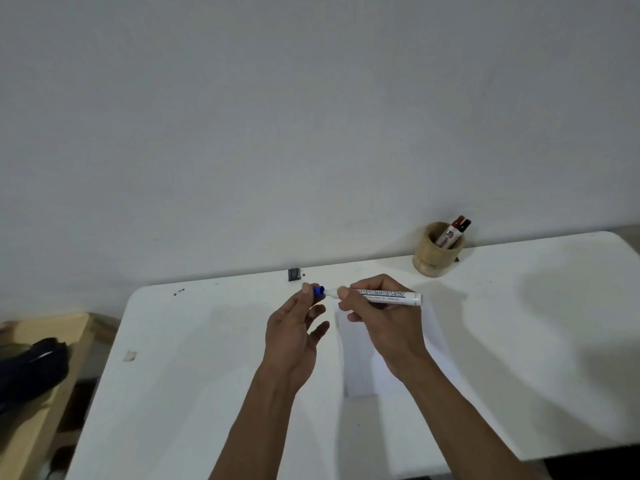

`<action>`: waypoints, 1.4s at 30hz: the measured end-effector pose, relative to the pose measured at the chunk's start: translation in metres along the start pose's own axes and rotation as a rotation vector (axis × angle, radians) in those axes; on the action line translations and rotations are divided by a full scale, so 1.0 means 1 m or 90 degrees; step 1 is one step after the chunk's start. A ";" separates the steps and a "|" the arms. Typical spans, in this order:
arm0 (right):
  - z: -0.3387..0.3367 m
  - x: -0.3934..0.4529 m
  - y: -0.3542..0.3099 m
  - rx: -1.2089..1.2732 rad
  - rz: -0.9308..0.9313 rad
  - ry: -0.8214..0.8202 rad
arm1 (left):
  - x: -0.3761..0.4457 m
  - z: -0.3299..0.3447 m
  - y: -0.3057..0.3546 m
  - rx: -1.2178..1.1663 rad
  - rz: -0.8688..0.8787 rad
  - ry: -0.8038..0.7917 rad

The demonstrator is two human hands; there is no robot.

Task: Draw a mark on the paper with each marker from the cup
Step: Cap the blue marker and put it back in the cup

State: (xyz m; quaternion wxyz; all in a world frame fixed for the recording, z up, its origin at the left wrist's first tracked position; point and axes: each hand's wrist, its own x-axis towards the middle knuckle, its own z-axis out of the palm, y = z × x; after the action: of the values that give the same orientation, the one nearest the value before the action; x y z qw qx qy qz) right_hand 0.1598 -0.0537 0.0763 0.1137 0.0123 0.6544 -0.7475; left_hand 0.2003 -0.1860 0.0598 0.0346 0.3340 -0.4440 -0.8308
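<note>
Wooden cup (437, 252) holds two markers (453, 231) (red, black caps). Right hand (375, 315) grips white marker (388, 295); left fingers (306, 292) pinch blue cap (319, 291).

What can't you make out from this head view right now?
- Paper: partly covered by the right hand; any marks there are hidden.
- Blue cap: left hand fingers cover it; on or off the marker is unclear.
- Cup: its wall hides the lower bodies of the markers inside.
</note>
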 end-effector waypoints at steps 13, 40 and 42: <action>0.003 -0.044 0.000 0.098 0.021 0.124 | -0.030 -0.001 -0.007 0.099 0.038 -0.109; -0.130 0.062 -0.014 -0.492 -0.262 0.041 | 0.027 0.148 -0.026 0.418 0.321 -0.131; -0.147 0.080 -0.024 -0.414 -0.233 0.066 | 0.040 0.165 -0.033 0.407 0.294 -0.104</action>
State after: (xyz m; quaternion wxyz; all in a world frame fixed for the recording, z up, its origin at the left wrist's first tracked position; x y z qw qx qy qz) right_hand 0.0584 0.0810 0.0655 -0.0574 -0.1038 0.8539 -0.5067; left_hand 0.0806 -0.0627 0.0770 0.0795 0.1520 -0.7445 -0.6453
